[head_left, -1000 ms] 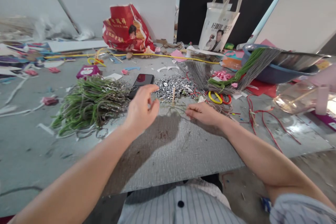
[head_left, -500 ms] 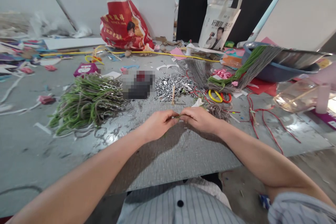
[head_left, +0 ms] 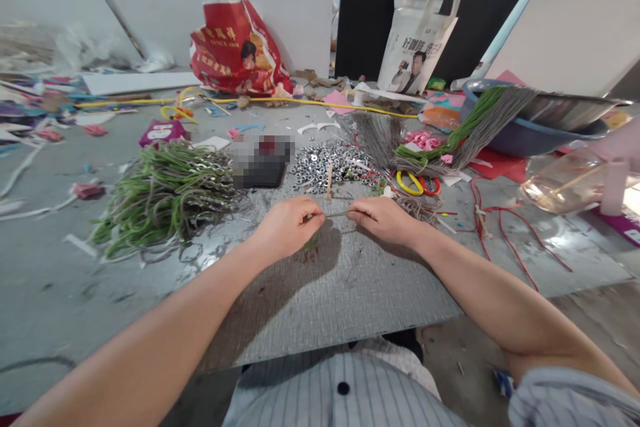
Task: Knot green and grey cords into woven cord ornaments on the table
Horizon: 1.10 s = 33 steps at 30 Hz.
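Between my two hands a thin greenish cord runs taut just above the tabletop. My left hand pinches one side of it, thumb against curled fingers. On the other side my right hand grips the cord in the same way. Right behind them stands a small wooden stick, with a thin dark rod lying by its foot. A heap of small silvery metal pieces spreads beyond the stick. To the left lies a big pile of green and grey cord loops.
A partly blurred dark flat object lies left of the metal heap. Yellow-and-red-handled scissors and loose grey cords sit at right. Green and grey cord bundles hang over a blue basin. Red bag and white tote stand behind.
My hands have drawn apart, the left one moving left and the right one slightly right. A stretch of cord now shows between them.
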### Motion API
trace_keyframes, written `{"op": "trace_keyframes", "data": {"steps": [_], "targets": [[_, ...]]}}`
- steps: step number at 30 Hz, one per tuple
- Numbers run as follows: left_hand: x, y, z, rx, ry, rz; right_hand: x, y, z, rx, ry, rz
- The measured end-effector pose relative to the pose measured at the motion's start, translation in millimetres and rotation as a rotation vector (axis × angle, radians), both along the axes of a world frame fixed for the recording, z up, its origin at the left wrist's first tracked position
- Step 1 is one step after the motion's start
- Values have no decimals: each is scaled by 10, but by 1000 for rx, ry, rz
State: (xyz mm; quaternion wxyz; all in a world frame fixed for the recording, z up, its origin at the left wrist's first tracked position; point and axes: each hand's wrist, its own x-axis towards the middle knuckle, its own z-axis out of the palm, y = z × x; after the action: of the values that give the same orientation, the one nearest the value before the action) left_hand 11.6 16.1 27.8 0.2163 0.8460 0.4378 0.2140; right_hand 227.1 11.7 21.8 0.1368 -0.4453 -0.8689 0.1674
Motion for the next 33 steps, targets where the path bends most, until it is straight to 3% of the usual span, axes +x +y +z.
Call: {"op": "trace_keyframes", "data": {"steps": [6, 9, 14, 20, 26, 33], "targets": [[-30, 35, -9, 114, 166, -9, 18, 28, -19, 16, -10, 1], [-11, -30, 9, 151, 65, -12, -21, 4, -2, 42, -72, -4], [105, -201, 10, -213, -178, -43, -133, -87, 25, 114, -174, 100], [164, -187, -29, -264, -37, -84, -157, -97, -19, 167, -181, 112], [83, -98, 60, -178, 55, 69, -32, 31, -12, 158, -194, -36], [19, -28, 49, -281, -126, 167, 203, 228, 22, 177, -372, -381]]}}
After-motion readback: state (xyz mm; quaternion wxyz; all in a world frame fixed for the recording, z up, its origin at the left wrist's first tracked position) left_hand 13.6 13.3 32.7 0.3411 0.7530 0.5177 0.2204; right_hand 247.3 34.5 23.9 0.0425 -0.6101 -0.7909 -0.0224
